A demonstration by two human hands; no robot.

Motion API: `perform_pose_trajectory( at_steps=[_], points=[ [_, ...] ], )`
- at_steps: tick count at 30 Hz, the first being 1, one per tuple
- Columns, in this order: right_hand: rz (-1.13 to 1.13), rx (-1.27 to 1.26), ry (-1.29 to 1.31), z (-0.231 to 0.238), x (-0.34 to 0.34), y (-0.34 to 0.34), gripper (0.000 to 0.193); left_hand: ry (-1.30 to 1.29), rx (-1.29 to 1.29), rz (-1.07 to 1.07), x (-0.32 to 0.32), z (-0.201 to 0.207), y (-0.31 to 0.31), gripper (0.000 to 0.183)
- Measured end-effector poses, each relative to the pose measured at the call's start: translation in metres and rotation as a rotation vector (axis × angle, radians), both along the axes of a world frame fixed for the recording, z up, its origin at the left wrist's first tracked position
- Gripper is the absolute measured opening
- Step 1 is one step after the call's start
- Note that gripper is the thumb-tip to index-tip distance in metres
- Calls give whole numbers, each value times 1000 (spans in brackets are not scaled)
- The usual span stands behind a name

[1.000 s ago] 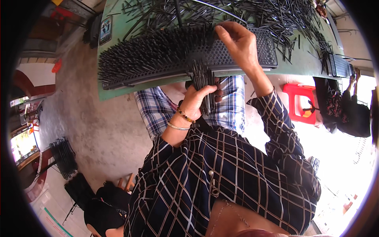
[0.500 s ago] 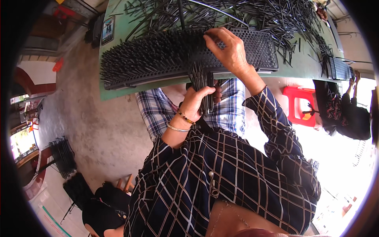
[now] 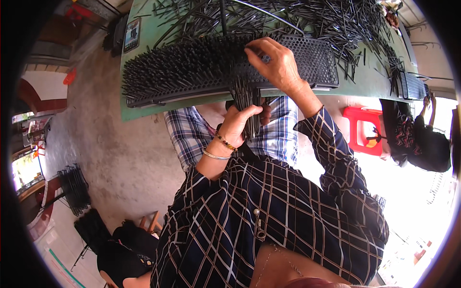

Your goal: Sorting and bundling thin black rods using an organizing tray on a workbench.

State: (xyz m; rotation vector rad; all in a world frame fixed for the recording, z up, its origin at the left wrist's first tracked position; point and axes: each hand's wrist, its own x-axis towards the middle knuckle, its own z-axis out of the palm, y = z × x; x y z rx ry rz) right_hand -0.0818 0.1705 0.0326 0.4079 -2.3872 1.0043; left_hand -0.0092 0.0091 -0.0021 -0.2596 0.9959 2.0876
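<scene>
The left hand (image 3: 237, 124) wraps around a bundle of thin black rods (image 3: 246, 96); a loose grip there should free single rods easily. The right hand (image 3: 276, 65) curls, thumb and forefinger close, over the black perforated board (image 3: 319, 62); whether it pinches a rod, I cannot tell. Upright alignment should spare the standing rods (image 3: 177, 67). Beyond, more rods lie heaped (image 3: 326, 21).
</scene>
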Motion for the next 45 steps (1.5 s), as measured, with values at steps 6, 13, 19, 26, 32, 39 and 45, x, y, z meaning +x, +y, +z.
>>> perform_pose_trajectory(
  at_steps=[6, 13, 19, 26, 32, 39, 45],
  points=[
    [-5, -94, -86, -2, -3, -4, 18, 17, -36, -3, 0, 1, -3, 18],
    [61, 187, 151, 0, -2, 9, 23, 20, 19, 2, 0, 7, 0, 19],
    [49, -142, -679, 24, 38, 22, 29, 38, 114, 10, -1, 6, -3, 28],
    [71, -534, -893, -6, 57, 29, 27, 71, 88, 15, 0, 11, 9, 25],
    [-34, -626, -698, 6, 51, 22, 27, 14, 46, 48, 8, -3, 5, 26],
    [-38, -470, -231, 20, 12, 0, 18, -22, 18, 79, 9, -4, 4, 17],
    [32, -283, -84, -1, -10, -13, 18, 0, -23, 76, 13, 1, 0, 17]
  ],
)
